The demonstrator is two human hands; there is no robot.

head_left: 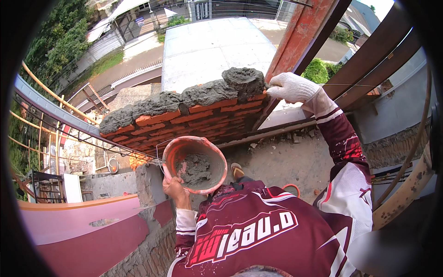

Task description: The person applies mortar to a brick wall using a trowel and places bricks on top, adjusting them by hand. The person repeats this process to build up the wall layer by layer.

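My bare left hand (174,188) grips the rim of an orange bucket (218,171) holding wet grey mortar (194,171), with a thin wire handle at its side. My gloved right hand (290,87) is closed at the right end of a red brick wall (203,110); what it holds, if anything, I cannot make out. Lumpy grey mortar (157,101) lies along the wall's top, heaped highest (242,78) beside my right hand. A thin string runs level across the upper courses.
A red post (300,32) and dark beams (378,55) stand at the right. Bamboo poles and a railing (55,104) line the left drop, with a pink ledge (83,217) below. My sandalled foot (237,170) is on the dusty floor (286,161). A white roof (207,51) lies beyond the wall.
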